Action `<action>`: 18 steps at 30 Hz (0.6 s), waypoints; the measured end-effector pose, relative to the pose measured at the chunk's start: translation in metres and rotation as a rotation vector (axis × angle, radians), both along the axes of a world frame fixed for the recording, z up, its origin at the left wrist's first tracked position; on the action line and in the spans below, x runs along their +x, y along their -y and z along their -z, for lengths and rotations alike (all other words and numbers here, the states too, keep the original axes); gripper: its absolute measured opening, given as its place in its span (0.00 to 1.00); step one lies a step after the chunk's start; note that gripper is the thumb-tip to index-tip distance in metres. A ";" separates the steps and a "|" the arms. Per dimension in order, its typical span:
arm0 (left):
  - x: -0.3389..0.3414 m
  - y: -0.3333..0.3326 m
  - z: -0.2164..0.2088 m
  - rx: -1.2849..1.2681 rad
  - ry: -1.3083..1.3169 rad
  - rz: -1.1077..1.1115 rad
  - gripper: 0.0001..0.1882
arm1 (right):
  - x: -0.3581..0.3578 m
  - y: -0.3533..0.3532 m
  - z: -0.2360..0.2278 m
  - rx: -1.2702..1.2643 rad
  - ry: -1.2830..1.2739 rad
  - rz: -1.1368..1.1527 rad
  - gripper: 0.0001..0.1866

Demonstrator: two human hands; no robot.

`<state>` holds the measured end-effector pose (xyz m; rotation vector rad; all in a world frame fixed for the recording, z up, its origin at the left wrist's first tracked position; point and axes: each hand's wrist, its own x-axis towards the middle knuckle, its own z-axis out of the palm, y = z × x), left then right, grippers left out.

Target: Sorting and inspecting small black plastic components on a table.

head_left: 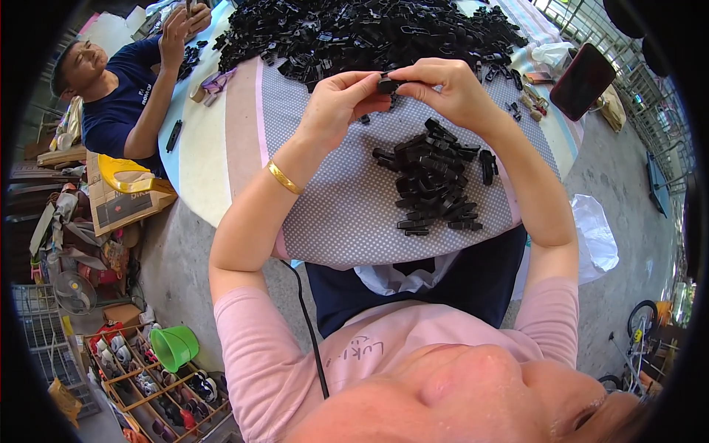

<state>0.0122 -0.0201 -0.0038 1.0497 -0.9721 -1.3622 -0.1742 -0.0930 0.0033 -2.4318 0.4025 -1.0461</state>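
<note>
A small black plastic part [385, 85] is pinched between both hands above the table. My left hand [336, 103], with a gold bangle on its wrist, grips it from the left by thumb and fingertips. From the right, the thumb and forefinger of my right hand [444, 87] close on its other end. Nearer to me lies a small pile of similar black parts [436, 173], heaped on a grey dotted cloth [325, 214]. Beyond my hands spreads a large heap of black parts [369, 33]. Fingers cover much of the held part, so its exact kind is unclear.
At the left of the table sits another person [122, 96], hands raised around a small object. A phone [583, 81] stands at the right edge. A cardboard box [122, 203], a green bucket [174, 348] and a shoe rack [151, 391] are on the floor at left.
</note>
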 end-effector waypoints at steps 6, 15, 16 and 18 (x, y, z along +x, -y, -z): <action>-0.006 -0.005 -0.001 -0.028 -0.092 0.026 0.13 | -0.001 -0.006 -0.003 -0.207 0.002 0.108 0.11; -0.010 -0.004 -0.002 -0.221 0.285 0.003 0.14 | -0.005 0.005 0.002 0.190 -0.009 -0.085 0.26; -0.011 -0.005 -0.002 -0.253 0.342 0.005 0.14 | -0.005 0.005 0.001 0.155 -0.015 -0.082 0.23; -0.012 -0.008 -0.005 -0.276 0.382 0.005 0.14 | -0.008 0.006 -0.005 0.146 -0.035 -0.075 0.22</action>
